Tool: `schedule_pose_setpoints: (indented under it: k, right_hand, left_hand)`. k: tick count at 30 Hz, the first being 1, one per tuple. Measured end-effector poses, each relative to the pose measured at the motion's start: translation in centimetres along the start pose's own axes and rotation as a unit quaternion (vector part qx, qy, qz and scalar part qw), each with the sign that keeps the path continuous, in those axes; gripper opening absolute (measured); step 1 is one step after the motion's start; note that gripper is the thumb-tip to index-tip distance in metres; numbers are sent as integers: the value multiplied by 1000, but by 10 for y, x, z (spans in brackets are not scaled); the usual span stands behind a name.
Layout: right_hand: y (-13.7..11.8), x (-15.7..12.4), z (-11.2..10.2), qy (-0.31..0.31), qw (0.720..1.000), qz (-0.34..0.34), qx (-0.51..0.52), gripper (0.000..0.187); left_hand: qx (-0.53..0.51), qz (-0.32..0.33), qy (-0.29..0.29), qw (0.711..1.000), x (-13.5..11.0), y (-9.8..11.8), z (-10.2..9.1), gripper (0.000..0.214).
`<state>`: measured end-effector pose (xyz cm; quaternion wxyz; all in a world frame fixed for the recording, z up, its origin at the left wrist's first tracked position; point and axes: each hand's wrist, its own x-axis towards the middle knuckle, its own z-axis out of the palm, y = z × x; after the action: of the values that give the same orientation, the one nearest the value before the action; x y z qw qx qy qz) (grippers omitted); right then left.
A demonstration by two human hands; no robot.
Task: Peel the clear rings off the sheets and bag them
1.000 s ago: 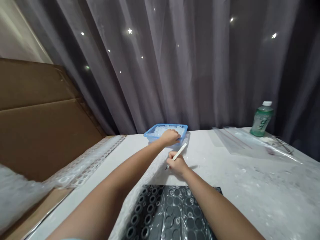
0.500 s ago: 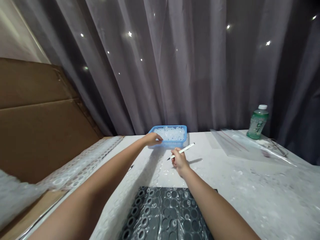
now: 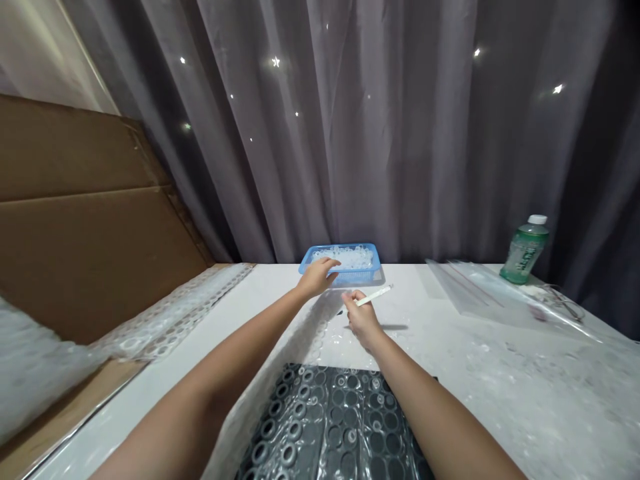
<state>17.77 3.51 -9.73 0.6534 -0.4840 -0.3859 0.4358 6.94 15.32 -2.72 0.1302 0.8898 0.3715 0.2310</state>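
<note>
At the far edge of the counter [image 3: 415, 305], near its middle, a blue basket [image 3: 363, 276] holds small clear pieces [image 3: 353, 257]. My left hand [image 3: 317, 276] is positioned at the basket's near left side, fingers extended and thumb apart; I cannot tell whether it touches the rim. Just in front of the basket, my right hand [image 3: 363, 321] grips a white pen-shaped tool [image 3: 375, 295], dark tip directed left and down. Toward the near edge lies a black panel [image 3: 315, 427] with round cells. A green-labelled bottle [image 3: 524, 253] occupies the far right corner.
</note>
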Motion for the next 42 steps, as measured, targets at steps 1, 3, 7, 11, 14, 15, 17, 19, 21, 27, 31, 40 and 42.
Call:
schedule_pose_setpoints:
  k: [1, 3, 7, 11, 14, 15, 17, 19, 21, 27, 31, 40, 42]
  right_hand:
    - [1, -1, 1, 0, 1000, -5, -9, 31]
    - [3, -4, 2, -1, 1000, -6, -25, 32]
    - [2, -7, 3, 22, 999, 0, -49, 32]
    - [3, -5, 4, 29, 998, 34, -49, 22]
    - [6, -5, 6, 17, 997, 58, -58, 11]
    - [7, -5, 7, 12, 996, 62, -65, 10]
    - [9, -6, 8, 2, 994, 68, -84, 11]
    - [10, -7, 8, -6, 992, 69, -103, 12]
    - [11, -7, 8, -13, 990, 66, -122, 12]
    - [9, -8, 6, -26, 983, 50, -177, 11]
    - [6, -9, 7, -33, 980, 46, -191, 10]
    - [9, -13, 6, -11, 984, 66, -165, 16]
    - [11, -14, 4, -17, 984, 69, -163, 13]
  left_hand:
    - [-7, 10, -19, 1000, -10, 0, -3, 20]
    - [-16, 21, -65, 998, -35, -4, -7, 14]
    - [-16, 14, -99, 995, -77, -13, -6, 17]
    - [-15, 19, -82, 996, -87, -22, 7, 22]
    - [-17, 30, -76, 997, -85, -26, 14, 22]
    - [-17, 31, -76, 996, -85, -27, 14, 21]
    - [-19, 31, -75, 996, -86, -28, 15, 21]
    - [-23, 30, -77, 996, -87, -27, 15, 20]
    - [-30, 30, -78, 996, -87, -27, 15, 20]
    - [-72, 16, -72, 995, -84, -27, 20, 13]
    - [-131, -6, -63, 989, -80, -30, 23, 10]
    - [-233, -92, 37, 968, -76, -47, 12, 31]
    - [-219, -73, 14, 973, -80, -45, 12, 21]
